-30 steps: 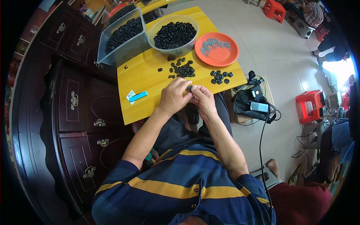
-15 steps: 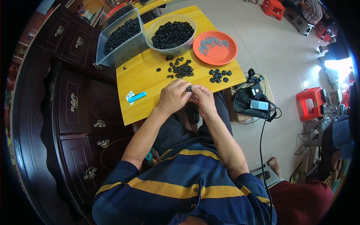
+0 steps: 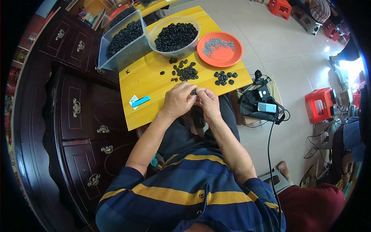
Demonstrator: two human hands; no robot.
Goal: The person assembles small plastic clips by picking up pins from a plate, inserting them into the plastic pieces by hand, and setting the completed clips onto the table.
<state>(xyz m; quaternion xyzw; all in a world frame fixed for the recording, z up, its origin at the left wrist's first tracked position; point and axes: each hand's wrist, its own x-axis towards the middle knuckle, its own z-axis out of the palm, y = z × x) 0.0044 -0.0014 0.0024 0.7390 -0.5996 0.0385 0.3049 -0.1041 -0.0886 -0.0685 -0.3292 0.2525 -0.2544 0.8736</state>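
Note:
My left hand [image 3: 178,101] and my right hand [image 3: 209,104] meet at the near edge of the yellow table [image 3: 154,110]. Between their fingertips they pinch one small black oval plastic piece [image 3: 193,92], mostly covered by the fingers. Just beyond lies a loose pile of similar black pieces [image 3: 187,72]. Off to the right sits a smaller group of black pieces [image 3: 223,78], spread in rough rows. An orange plate [image 3: 220,61] at the far right bears small grey metal parts [image 3: 216,45].
A clear round tub [image 3: 195,46] and a clear rectangular bin [image 3: 137,54], both full of black pieces, stand at the back. A blue-handled tool [image 3: 141,101] lies at left. Dark drawers [image 3: 79,112] flank the table. A stool with cabled devices [image 3: 266,107] stands right.
My hands stay together on the black piece with only slight finger movement. The whole view has shifted a little; nothing on the table has visibly been moved.

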